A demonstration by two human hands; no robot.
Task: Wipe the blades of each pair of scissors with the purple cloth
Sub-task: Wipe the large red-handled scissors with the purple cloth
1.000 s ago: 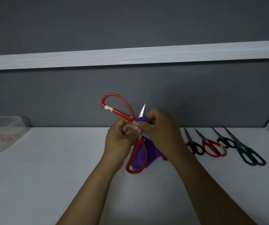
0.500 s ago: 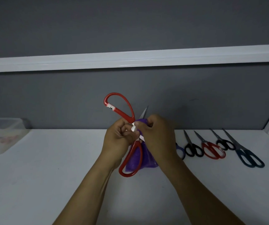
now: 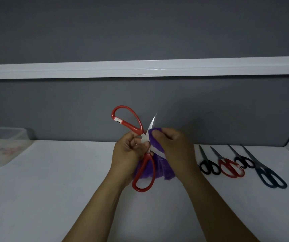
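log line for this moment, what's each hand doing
step=wiping blade | left hand=grips open red scissors near pivot | right hand=pinches purple cloth on blade | waiting=four other scissors on table, right side

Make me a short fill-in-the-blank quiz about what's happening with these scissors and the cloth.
1. The left hand grips the open scissors, whose handles are ____.
2. The right hand pinches a cloth coloured ____ around one blade.
3. On the white table, ____ other pairs of scissors lie in a row to the person's right.

Missing words: red, purple, four.
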